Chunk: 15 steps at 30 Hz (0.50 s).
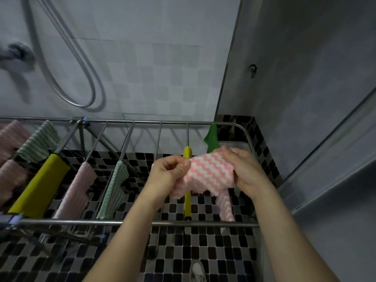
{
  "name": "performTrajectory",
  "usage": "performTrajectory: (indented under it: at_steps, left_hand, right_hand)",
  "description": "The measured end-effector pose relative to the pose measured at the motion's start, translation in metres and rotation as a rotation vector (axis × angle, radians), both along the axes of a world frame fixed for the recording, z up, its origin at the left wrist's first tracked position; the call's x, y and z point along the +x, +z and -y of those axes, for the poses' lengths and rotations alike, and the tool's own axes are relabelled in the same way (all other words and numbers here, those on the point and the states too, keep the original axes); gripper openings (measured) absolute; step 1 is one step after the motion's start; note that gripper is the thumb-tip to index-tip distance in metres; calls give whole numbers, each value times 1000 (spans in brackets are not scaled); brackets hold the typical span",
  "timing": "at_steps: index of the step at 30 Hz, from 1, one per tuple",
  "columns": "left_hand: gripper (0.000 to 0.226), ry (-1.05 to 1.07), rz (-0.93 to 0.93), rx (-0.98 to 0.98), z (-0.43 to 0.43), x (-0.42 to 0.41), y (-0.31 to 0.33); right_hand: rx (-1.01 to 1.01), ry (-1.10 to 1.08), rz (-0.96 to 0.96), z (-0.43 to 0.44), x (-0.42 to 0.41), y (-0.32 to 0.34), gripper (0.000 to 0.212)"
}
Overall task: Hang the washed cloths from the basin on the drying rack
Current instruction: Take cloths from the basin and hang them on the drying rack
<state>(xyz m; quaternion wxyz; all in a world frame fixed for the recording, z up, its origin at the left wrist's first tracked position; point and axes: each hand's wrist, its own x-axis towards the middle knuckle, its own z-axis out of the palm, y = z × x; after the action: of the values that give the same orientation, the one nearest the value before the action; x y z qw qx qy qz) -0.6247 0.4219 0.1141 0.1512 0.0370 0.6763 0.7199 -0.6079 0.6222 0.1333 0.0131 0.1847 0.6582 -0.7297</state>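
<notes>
Tiled shower walls back the drying rack (130, 222), above whose right end the left hand (169, 169) and right hand (245, 169) pinch a pink-and-white cloth (209, 171) spread open; next, drape it over a free rod.

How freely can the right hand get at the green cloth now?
Probably yes: the green cloth hangs just beyond the right hand with nothing between. But that hand grips the pink cloth, so it must let go first.

a home bathroom: shower hose (81, 78) on tiled wall (154, 64), mosaic floor (203, 251), drying rack (126, 222)
</notes>
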Motion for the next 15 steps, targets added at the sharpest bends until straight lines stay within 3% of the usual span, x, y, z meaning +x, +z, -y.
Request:
performTrajectory:
  at_steps: [3, 5, 9, 12, 15]
  left_hand:
    - [10, -137, -83, -223, 22, -5, 2]
    - [26, -171, -153, -351, 27, -10, 2]
    - [28, -108, -151, -131, 14, -13, 17]
    - [26, -215, -179, -172, 8, -19, 26]
    - [26, -115, -195, -210, 16, -28, 35]
  right_hand:
    - [9, 129, -92, 0, -1, 9, 15]
    - [-6, 290, -133, 1, -5, 15, 25]
    - [58, 555, -128, 9, -15, 28, 40]
    - [166, 640, -137, 11, -26, 34, 43]
    - [391, 669, -122, 7, -38, 43, 43]
